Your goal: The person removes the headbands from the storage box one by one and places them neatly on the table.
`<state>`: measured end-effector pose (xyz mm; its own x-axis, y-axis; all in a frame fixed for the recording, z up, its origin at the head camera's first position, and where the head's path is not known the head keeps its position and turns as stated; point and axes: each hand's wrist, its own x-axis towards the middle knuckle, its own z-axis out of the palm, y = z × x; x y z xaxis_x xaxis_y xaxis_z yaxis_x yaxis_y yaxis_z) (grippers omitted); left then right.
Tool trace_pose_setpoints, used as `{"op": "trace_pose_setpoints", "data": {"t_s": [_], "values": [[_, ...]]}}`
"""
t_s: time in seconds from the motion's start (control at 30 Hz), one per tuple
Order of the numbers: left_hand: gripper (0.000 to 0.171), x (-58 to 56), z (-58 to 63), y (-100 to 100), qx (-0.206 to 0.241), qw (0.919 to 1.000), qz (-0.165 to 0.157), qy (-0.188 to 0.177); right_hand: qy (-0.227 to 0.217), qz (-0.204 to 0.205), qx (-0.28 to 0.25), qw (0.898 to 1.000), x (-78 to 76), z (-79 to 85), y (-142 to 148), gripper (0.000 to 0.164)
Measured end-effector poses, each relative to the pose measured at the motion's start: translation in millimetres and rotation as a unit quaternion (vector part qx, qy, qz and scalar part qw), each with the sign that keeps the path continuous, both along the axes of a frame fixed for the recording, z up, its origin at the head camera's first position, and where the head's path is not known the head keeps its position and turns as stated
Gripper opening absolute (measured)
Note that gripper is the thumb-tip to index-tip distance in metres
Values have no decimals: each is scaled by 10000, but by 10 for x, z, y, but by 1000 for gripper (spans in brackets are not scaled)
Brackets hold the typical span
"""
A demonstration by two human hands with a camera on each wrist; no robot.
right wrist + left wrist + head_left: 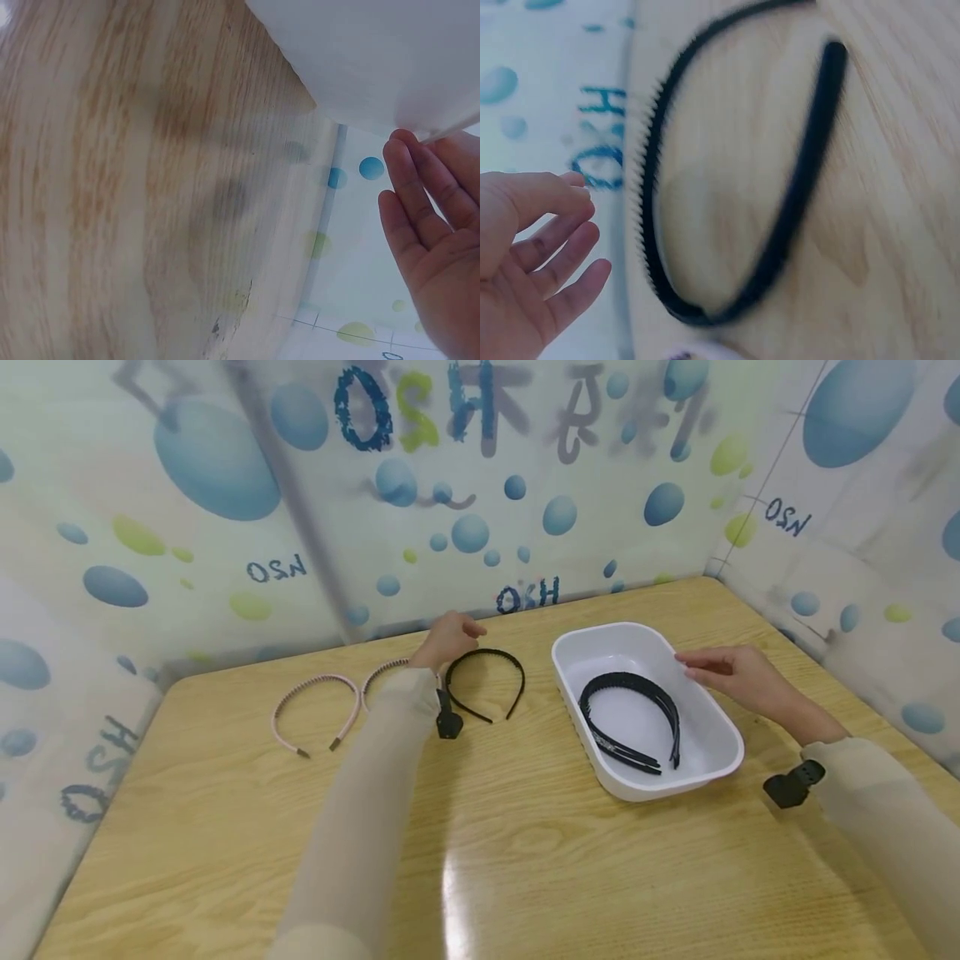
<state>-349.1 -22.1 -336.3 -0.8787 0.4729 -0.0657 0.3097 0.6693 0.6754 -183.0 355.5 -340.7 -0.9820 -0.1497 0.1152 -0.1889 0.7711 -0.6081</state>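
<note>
My left hand (446,639) hovers by the back edge of the table with its fingers loosely bent and nothing between them. Just beside it a black toothed headband (489,651) lies on the wood, its ends toward me; the left wrist view shows that headband (651,195) apart from the fingertips. At the right, my right hand (738,677) pinches the rim of a white plastic basin (645,793), fingers along the outside wall and thumb over the edge. Inside the basin lie several black headbands (626,679), nested together toward its near left.
Left of the black headband, a pink headband (322,677) lies flat. A second pale headband (386,665) beside it is partly hidden by my left sleeve. Printed curtains (465,535) with blue and green spots border the table (540,860) at the back and sides.
</note>
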Motion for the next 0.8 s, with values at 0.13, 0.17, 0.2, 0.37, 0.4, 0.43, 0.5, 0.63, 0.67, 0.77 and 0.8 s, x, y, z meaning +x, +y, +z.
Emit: {"op": "trace_pose_setpoints", "data": {"t_s": [0.13,0.17,0.2,0.37,0.4,0.43,0.5,0.63,0.67,0.77,0.8], "values": [[29,63,130,135,301,9992,-164,218,58,14,27,10000,-5,-11,3,35],[29,83,164,174,376,9987,-213,276,67,10,30,10000,-3,-12,2,35],[28,104,195,214,441,9981,-270,336,78,15,27,10000,-3,-13,3,35],[26,228,337,414,601,9960,-427,499,87,16,26,10000,3,-8,-5,34],[26,252,359,453,617,9957,-458,521,91,19,26,10000,3,-8,-7,34],[26,275,378,495,633,9954,-489,535,81,12,33,10000,6,-7,-7,34],[25,321,410,575,674,9947,-553,546,63,13,28,10000,9,-6,-7,35],[25,403,460,727,671,9932,-781,549,70,20,29,10000,9,-11,-1,35],[25,424,473,761,636,9929,-851,542,77,23,28,10000,7,-14,2,35],[26,478,506,857,513,9918,-1039,533,117,42,29,9999,0,-23,8,35],[26,495,515,885,489,9919,-1067,477,130,51,24,9999,-4,-25,9,35]]}}
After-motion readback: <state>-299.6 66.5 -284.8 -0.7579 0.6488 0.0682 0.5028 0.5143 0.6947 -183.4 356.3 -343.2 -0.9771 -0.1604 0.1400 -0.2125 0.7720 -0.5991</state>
